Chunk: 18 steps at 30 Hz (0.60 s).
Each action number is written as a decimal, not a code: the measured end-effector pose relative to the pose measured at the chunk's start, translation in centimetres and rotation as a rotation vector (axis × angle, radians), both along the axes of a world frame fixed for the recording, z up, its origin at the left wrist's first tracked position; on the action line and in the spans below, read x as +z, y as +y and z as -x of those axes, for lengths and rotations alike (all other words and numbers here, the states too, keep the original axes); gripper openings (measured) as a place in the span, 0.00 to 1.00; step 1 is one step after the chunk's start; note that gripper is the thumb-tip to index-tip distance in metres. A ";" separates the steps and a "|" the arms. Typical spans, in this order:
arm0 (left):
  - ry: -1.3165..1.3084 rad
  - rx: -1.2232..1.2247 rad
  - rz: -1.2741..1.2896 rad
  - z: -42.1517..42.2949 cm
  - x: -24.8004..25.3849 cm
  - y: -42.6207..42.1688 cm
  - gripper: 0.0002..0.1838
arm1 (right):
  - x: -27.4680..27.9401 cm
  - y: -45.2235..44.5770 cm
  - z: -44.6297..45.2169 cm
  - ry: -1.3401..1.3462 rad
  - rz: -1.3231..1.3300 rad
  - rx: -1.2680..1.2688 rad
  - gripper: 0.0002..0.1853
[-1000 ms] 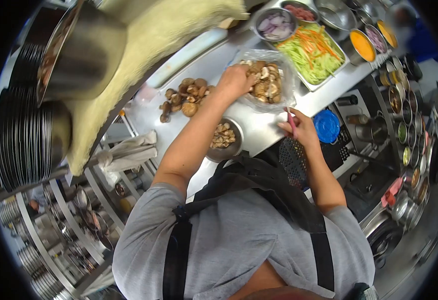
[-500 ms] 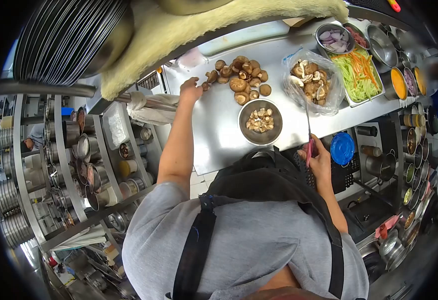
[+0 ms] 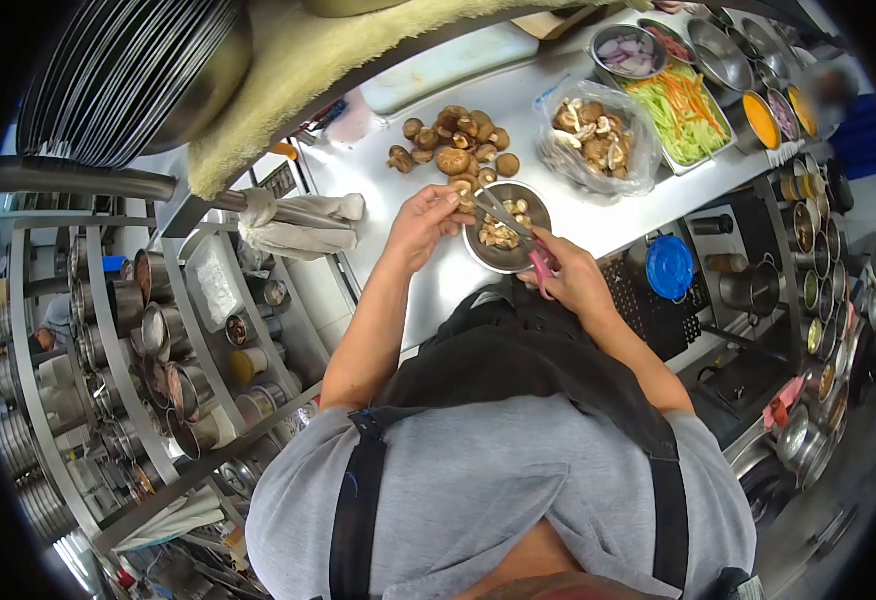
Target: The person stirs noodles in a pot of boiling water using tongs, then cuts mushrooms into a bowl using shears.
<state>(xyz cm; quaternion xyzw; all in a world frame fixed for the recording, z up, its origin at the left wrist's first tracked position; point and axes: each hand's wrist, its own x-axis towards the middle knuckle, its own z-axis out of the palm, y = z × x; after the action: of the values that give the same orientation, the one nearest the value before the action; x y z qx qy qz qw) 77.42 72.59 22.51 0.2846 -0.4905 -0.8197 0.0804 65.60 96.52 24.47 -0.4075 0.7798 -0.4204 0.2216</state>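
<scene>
Pinched in the fingers of my left hand (image 3: 422,226) is a mushroom (image 3: 465,194), just above the left rim of a metal bowl (image 3: 542,228). My right hand (image 3: 570,274) grips pink-handled scissors (image 3: 541,266), whose blades reach over the bowl to the mushroom. Cut mushroom pieces (image 3: 501,236) lie inside the bowl. Behind it, a pile of whole brown mushrooms (image 3: 453,160) rests on the steel counter (image 3: 378,190). A clear plastic bag (image 3: 641,165) of mushrooms with pale undersides lies to the right.
At the back right are a tray of shredded vegetables (image 3: 676,118), a bowl of sliced onion (image 3: 626,52) and several other containers. A blue lid (image 3: 669,267) lies beyond the counter's front edge. Towels (image 3: 303,224) hang at the left, near shelves of pots.
My left hand has come from the counter's left side to the bowl, now with a mushroom. My right hand has brought the scissors from the counter's front edge leftward over the bowl.
</scene>
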 end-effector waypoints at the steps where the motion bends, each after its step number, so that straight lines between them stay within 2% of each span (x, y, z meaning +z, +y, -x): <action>1: 0.079 -0.033 -0.086 0.2 0.3 0.9 0.14 | 0.3 -0.3 0.0 0.043 -0.007 0.015 0.34; 6: 0.149 -0.007 -0.257 1.0 2.4 3.6 0.14 | 0.4 0.6 0.5 0.082 -0.058 0.006 0.33; 8: 0.092 -0.069 0.001 1.2 2.3 4.4 0.14 | 0.0 1.3 0.7 0.123 -0.115 0.027 0.33; 9: 0.091 -0.067 0.000 1.4 2.0 4.7 0.14 | -0.2 1.6 0.7 0.163 -0.169 0.041 0.33; 11: -0.047 -0.139 0.209 2.1 1.2 5.2 0.13 | -0.5 2.0 0.6 0.145 -0.147 0.047 0.32; 14: -0.142 -0.247 0.315 2.5 0.3 5.9 0.11 | -0.4 2.7 0.6 0.081 -0.168 0.060 0.29; 16: -0.186 -0.291 0.298 2.6 -0.2 5.9 0.10 | -1.0 3.3 0.5 0.029 -0.210 0.069 0.27; 18: -0.256 -0.313 0.174 2.8 -1.2 5.6 0.10 | -2.4 4.2 0.7 0.003 -0.180 0.109 0.23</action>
<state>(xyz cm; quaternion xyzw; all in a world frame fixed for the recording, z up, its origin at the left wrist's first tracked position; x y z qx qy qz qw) 74.59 78.23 21.33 0.2987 -0.6037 -0.7340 -0.0863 64.93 100.70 22.04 -0.4284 0.7915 -0.3352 0.2787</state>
